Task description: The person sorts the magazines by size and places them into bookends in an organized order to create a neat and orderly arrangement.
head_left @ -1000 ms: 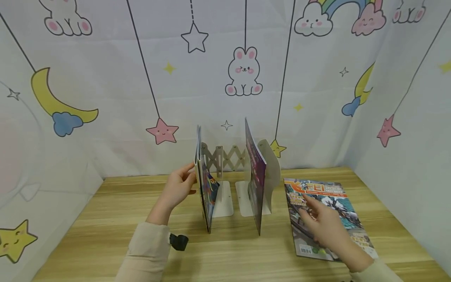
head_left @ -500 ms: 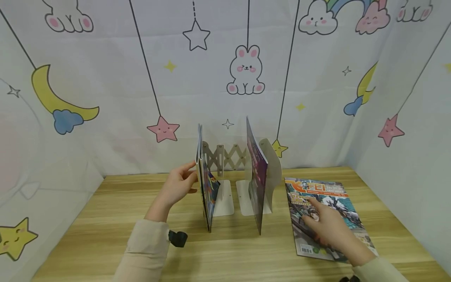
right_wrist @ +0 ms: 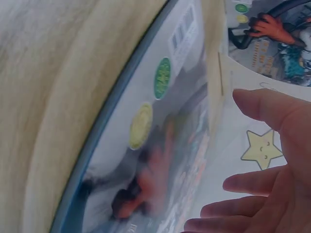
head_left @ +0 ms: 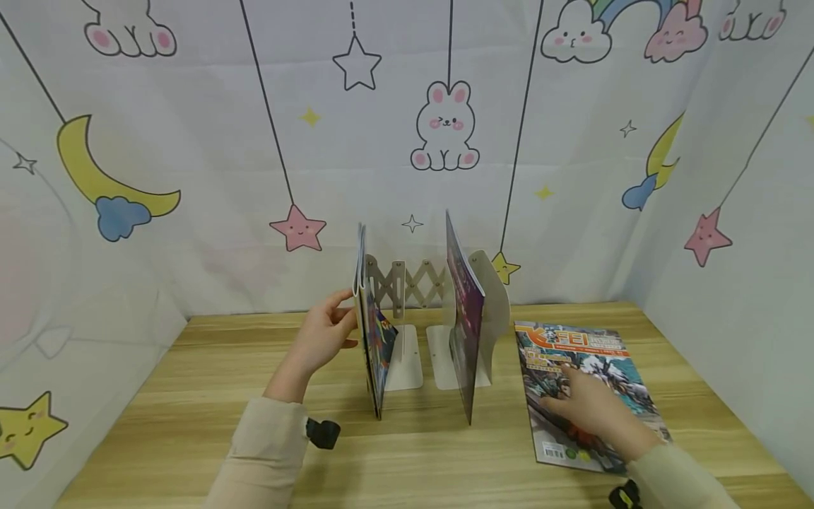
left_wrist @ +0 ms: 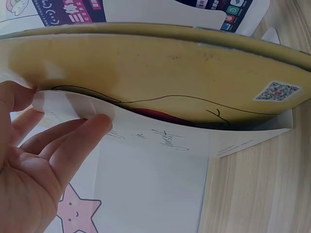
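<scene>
At the centre of the head view stands a white metal bookend rack [head_left: 494, 297] with a folding lattice. Upright books [head_left: 375, 353] stand in its left part, and a purple magazine [head_left: 468, 318] leans in its right part. My left hand [head_left: 318, 341] is at the outer left side. In the left wrist view, its thumb and fingers hold the rim of a white wavy-edged side plate [left_wrist: 165, 141], beside a yellow book cover [left_wrist: 170, 63]. My right hand [head_left: 600, 404] spreads over a magazine [head_left: 553, 424] lying flat; contact is unclear. In the right wrist view its thumb and fingers stand apart.
The wooden table [head_left: 222, 367] meets a white patterned cloth [head_left: 222, 162] behind and at both sides. A black strap piece [head_left: 323, 433] sits at the left wrist. A printed cover [right_wrist: 272, 39] shows at the right wrist view's top right.
My right hand has shifted slightly down and right over the flat magazine. My left hand stays at the bookend rack. The head view has tilted a little.
</scene>
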Tool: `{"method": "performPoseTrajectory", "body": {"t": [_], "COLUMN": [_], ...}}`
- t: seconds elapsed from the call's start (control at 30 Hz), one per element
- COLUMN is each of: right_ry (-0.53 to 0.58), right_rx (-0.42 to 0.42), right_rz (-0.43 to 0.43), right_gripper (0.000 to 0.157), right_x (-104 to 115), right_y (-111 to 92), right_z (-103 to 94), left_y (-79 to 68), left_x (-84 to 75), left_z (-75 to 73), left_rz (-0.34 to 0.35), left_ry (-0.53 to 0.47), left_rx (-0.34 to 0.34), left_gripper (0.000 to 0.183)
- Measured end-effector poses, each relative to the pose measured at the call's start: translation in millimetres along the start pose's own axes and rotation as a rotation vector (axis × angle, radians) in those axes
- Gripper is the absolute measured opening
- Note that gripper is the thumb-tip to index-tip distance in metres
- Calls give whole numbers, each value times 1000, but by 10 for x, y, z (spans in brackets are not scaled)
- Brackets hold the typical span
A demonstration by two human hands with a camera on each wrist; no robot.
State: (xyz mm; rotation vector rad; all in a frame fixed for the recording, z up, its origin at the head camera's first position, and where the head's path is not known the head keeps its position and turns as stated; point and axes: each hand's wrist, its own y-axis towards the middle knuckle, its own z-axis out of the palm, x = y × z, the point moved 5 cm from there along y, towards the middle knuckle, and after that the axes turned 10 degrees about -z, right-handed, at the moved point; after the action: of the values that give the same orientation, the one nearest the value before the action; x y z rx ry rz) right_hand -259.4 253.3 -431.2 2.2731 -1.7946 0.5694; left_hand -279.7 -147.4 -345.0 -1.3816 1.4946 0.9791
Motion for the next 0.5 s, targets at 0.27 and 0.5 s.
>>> {"method": "performPoseTrajectory", "body": {"t": [0.27,0.5], "right_ry": [-73,-72], "right_rx": [63,65], "right_rz": [4,72], "right_gripper": [99,60], "right_x": [12,53], "right_y": [64,50], "right_z": [109,141], "left_y": [14,26], "left_x": [16,30], "left_z": [5,-25], "left_rz": [10,-12], "left_ry": [10,5], "left_rx": [-8,-18], "left_gripper": [46,47]}}
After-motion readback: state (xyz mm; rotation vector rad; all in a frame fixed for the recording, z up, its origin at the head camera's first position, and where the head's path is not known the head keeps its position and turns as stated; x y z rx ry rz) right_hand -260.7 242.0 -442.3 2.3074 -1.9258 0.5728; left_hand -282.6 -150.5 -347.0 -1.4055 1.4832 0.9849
